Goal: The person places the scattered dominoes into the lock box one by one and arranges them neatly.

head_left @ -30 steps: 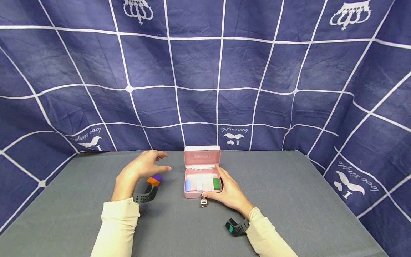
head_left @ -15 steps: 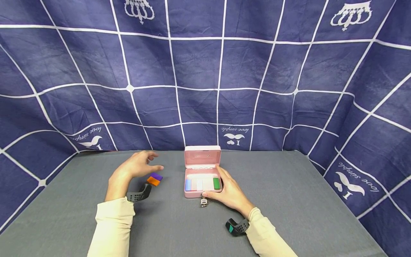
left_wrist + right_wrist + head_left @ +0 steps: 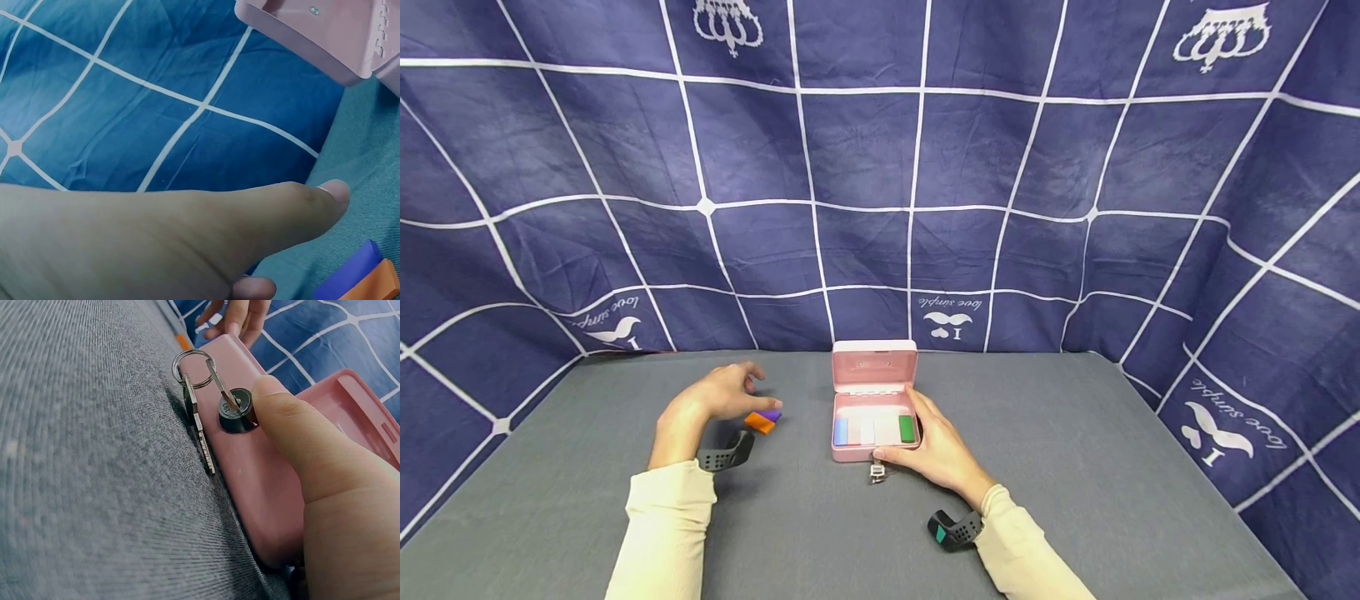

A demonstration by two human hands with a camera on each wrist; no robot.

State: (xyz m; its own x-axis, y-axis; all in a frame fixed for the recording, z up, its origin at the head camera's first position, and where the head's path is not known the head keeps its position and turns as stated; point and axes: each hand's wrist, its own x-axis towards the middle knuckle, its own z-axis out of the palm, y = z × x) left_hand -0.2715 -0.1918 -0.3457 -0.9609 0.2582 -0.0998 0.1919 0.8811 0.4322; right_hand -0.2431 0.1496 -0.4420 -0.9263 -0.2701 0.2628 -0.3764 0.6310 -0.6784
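A small pink cash box (image 3: 848, 456) stands on the grey table, lid up. Inside along its front lie a light blue block (image 3: 841, 432), a white block (image 3: 867, 432) and a green block (image 3: 906, 428). My right hand (image 3: 946, 450) grips the box's right side, its thumb on the front beside the lock (image 3: 235, 412). A key sits in that lock, and a second key (image 3: 199, 428) hangs from the ring. My left hand (image 3: 718, 395) hovers low with fingers loosely bent; its thumb overlaps a purple block (image 3: 771, 414), next to an orange block (image 3: 760, 423).
Grey cloth covers the table (image 3: 1075, 483). A dark blue curtain (image 3: 865, 167) with white grid lines hangs behind and at both sides. Each wrist wears a dark strap, the left strap (image 3: 727, 454) close to the orange block.
My left hand has moved left, then lowered so its thumb covers part of the purple block. The right hand and the box have stayed still.
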